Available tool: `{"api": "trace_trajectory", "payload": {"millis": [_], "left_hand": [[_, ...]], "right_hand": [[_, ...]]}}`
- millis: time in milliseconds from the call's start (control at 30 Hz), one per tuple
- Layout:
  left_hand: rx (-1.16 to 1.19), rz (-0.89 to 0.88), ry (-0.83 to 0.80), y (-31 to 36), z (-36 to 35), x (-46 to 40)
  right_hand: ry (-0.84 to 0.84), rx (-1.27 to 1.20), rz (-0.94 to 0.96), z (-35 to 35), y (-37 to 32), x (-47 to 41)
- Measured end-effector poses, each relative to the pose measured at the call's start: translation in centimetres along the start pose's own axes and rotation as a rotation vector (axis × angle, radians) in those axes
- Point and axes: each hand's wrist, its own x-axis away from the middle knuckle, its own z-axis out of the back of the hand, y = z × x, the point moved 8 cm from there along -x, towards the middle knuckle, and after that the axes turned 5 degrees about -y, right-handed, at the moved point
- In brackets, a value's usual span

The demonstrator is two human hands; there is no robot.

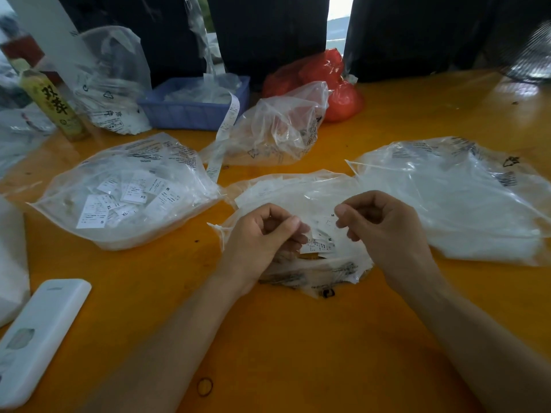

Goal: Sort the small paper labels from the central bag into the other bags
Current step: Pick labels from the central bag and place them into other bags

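Note:
The central clear bag [298, 189] lies on the yellow table [268, 338], holding small white paper labels [320, 244]. Both hands hover over it. My left hand [262, 236] has its fingers curled, and its fingertips pinch the edge of a label by the pile. My right hand [384, 225] is curled too, thumb against forefinger; whether it holds a label I cannot tell. Left of centre a clear bag [128, 189] is full of labels marked S, XS, XL and M. On the right lies another clear bag [453, 198] with white contents.
A crumpled clear bag [277, 129] and a red bag [337, 84] sit behind the centre. A blue basket [190, 111] with a label strip [223, 135], a bottle [53, 105] and another bag [113, 84] stand back left. A white remote-like device [38, 332] lies front left.

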Motion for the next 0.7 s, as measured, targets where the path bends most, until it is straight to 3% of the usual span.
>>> {"api": "trace_trajectory", "payload": {"millis": [167, 333, 500, 700], "left_hand": [[-0.163, 0.03, -0.163, -0.1, -1.6, 0.5], [-0.134, 0.052, -0.182, -0.2, -1.8, 0.6], [-0.065, 0.033, 0.005, 0.0, -0.3, 0.3], [-0.1, 0.059, -0.056, -0.4, -0.7, 0.4]], "right_hand": [[-0.249, 0.092, -0.009, -2.4, -0.1, 0.4], [-0.107, 0.04, -0.004, -1.1, 0.0, 0.1], [-0.007, -0.007, 0.002, -0.6, 0.1, 0.1], [0.028, 0.011, 0.031, -0.5, -0.4, 0.4]]}}
